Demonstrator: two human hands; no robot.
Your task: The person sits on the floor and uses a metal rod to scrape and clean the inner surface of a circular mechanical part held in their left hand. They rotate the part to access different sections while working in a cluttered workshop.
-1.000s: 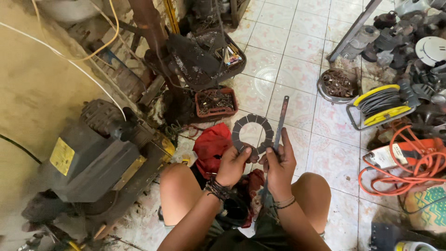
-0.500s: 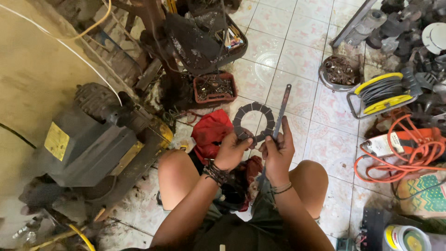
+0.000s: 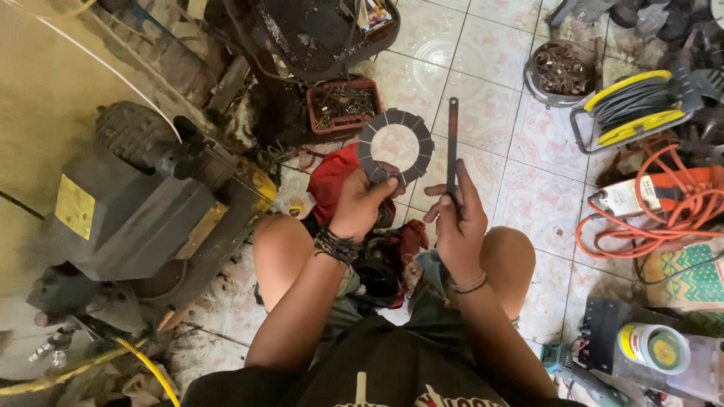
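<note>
My left hand (image 3: 360,205) grips the lower edge of a dark grey friction ring (image 3: 395,147) with radial grooves and holds it up over the tiled floor. My right hand (image 3: 456,218) is closed on a thin dark metal strip (image 3: 452,143) that points away from me, just right of the ring. Ring and strip do not touch. A red rag (image 3: 330,182) lies on the floor under the left hand, between my bare knees.
A grey and yellow machine (image 3: 143,203) stands at my left. A red tray of small parts (image 3: 341,105) and a black pan (image 3: 317,38) lie ahead. To the right are a round bowl of scrap (image 3: 556,71), a yellow cable reel (image 3: 630,105), an orange cord (image 3: 664,218) and a tin (image 3: 654,348).
Both hands have separated a little: the ring is now left of the strip rather than against it. The camera has tilted down and closer.
</note>
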